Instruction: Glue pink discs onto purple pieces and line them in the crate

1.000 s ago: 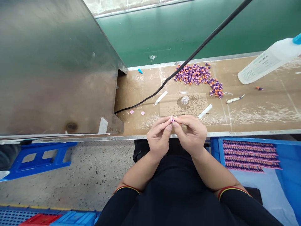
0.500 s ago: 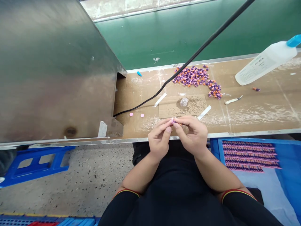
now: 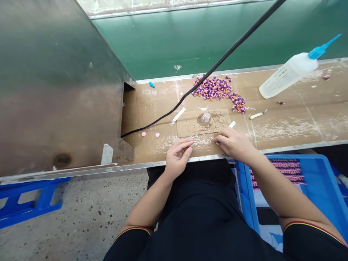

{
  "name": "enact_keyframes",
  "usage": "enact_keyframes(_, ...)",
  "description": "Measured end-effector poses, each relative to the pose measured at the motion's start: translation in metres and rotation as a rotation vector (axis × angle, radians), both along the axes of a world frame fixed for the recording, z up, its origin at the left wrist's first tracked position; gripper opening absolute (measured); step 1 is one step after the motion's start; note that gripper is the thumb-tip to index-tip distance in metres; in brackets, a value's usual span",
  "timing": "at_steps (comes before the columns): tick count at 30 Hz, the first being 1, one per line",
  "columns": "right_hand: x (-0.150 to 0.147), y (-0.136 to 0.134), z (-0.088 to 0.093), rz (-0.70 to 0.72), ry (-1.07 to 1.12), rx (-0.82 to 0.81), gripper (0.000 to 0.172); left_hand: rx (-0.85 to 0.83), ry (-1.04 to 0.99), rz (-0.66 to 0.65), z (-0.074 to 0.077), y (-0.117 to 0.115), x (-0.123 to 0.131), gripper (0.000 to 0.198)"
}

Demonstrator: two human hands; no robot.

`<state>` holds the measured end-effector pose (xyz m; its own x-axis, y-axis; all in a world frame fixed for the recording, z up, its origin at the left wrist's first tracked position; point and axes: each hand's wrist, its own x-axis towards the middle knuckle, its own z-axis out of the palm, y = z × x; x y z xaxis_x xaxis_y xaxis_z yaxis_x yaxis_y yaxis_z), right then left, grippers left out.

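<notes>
My right hand point(image 3: 231, 143) is over the cardboard-covered bench near its front edge, its fingers closed on a small purple piece point(image 3: 218, 143). To its left, my left hand point(image 3: 178, 154) has its fingers curled, thumb near the fingertips; whether anything is between them is too small to tell. Beyond both hands a cardboard sheet point(image 3: 187, 125) carries a small clear container point(image 3: 206, 117). A pile of purple and orange pieces point(image 3: 213, 88) lies behind it. Two pink discs point(image 3: 157, 135) are on the bench left of my left hand.
A black cable point(image 3: 201, 84) crosses above the bench. A metal housing point(image 3: 67, 90) stands left. At right are a white bottle point(image 3: 289, 75) and a small white-handled tool point(image 3: 257, 115). A blue tray point(image 3: 322, 181) holding rows of pieces sits below.
My hands have come apart. My right hand has moved right with the small purple piece, while my left hand has stayed near the bench edge. The camera view has shifted slightly.
</notes>
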<state>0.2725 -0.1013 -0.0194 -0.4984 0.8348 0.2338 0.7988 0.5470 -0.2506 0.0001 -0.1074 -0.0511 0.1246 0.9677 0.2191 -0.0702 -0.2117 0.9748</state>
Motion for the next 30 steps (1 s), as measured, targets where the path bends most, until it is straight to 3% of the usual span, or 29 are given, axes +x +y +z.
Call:
enact_keyframes(5, 0.006, -0.007, -0.004, -0.061, 0.173, -0.001, 0.034, 0.003, 0.013, 0.012, 0.001, -0.002, -0.002, 0.016)
enact_keyframes(11, 0.001, -0.012, -0.016, -0.105, 0.329, 0.025, 0.01, -0.007, 0.072, -0.004, 0.004, 0.003, -0.004, 0.016)
enact_keyframes(15, 0.013, -0.024, -0.012, -0.221, 0.439, 0.051, 0.006, 0.013, 0.117, -0.001, 0.007, 0.008, -0.003, 0.012)
enact_keyframes(19, 0.077, -0.065, -0.015, -0.654, 0.636, 0.138, 0.012, -0.012, 0.136, 0.041, 0.01, 0.007, 0.0, 0.01)
enact_keyframes(24, 0.199, -0.158, -0.052, -1.245, 0.725, 0.323, 0.029, -0.052, 0.076, 0.056, 0.019, 0.006, 0.006, 0.011)
enact_keyframes(27, 0.247, -0.211, -0.08, -1.611, 0.685, 0.126, 0.03, -0.019, 0.1, 0.026, 0.024, 0.011, 0.009, 0.012)
enact_keyframes(30, 0.262, -0.244, -0.103, -1.786, 0.621, -0.16, 0.026, 0.029, 0.15, 0.004, 0.028, 0.02, 0.015, 0.014)
